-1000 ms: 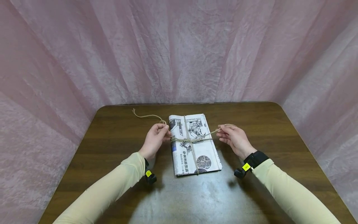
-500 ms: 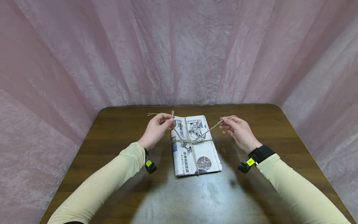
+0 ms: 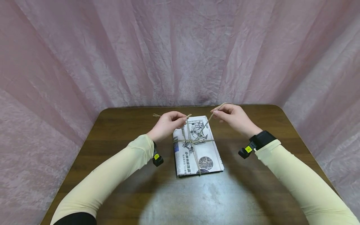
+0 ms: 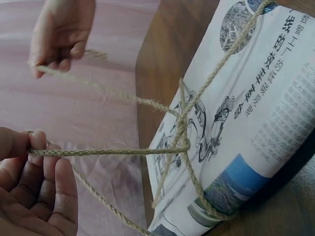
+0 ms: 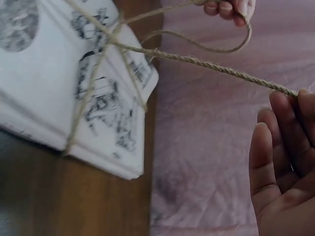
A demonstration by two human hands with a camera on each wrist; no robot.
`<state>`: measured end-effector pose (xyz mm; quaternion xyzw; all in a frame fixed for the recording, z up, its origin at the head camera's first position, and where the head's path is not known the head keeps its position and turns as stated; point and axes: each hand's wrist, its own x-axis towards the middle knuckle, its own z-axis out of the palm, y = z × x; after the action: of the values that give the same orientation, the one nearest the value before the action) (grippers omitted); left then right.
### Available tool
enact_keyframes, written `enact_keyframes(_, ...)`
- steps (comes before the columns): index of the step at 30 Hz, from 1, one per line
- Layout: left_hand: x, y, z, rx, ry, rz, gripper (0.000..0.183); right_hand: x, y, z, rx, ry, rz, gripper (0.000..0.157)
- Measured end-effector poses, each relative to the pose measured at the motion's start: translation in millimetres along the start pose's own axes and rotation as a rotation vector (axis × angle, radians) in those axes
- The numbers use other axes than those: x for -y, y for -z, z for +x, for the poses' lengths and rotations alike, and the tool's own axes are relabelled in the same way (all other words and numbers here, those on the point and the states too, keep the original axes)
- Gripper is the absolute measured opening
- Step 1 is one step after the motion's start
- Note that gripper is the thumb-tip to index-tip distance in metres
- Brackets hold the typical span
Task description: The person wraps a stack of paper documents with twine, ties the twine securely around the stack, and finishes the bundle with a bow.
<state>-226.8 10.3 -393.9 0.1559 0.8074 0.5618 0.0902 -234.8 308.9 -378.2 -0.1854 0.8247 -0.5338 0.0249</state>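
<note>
A folded stack of newspapers [image 3: 184,161] lies on the table, bound by jute twine [image 4: 113,152] that crosses on its top face. Two loose lengths rise from the crossing, one to each hand. My left hand [image 3: 168,124] pinches one length between thumb and forefinger above the stack's far left corner, and a free end trails behind it. Past the stack's far right corner, my right hand [image 3: 235,118] pinches the other length between thumb and fingertips. In the right wrist view the strand to the right hand [image 5: 288,169] runs straight and taut.
The brown wooden table [image 3: 112,137] has a rounded far edge just behind the hands. Pink curtains [image 3: 180,56] hang behind it and at both sides. A black wrist camera [image 3: 262,142] sits on each wrist.
Both hands have risen toward the far edge and drawn closer together, lifting the two twine lengths off the papers. The left hand moved rightward over the stack, which stays nearly in place.
</note>
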Motion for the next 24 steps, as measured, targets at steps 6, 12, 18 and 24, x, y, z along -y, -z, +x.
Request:
enact_keyframes(6,-3.0,-7.3,7.3,0.024,-0.018,0.033,0.023,20,-8.2,13,0.075,0.08,-0.052,0.023)
enact_keyframes(12,-4.0,-7.7,8.5,0.037,-0.021,0.058,0.023,38,-16.6,21,0.142,0.176,-0.168,0.014)
enact_keyframes(18,-6.6,-7.5,9.5,0.063,-0.031,0.1,0.025,53,-29.0,33,0.217,0.22,-0.188,0.016)
enact_keyframes(24,-9.5,-10.5,10.6,0.088,-0.035,0.105,0.025,56,-37.9,48,0.237,0.22,-0.217,0.018)
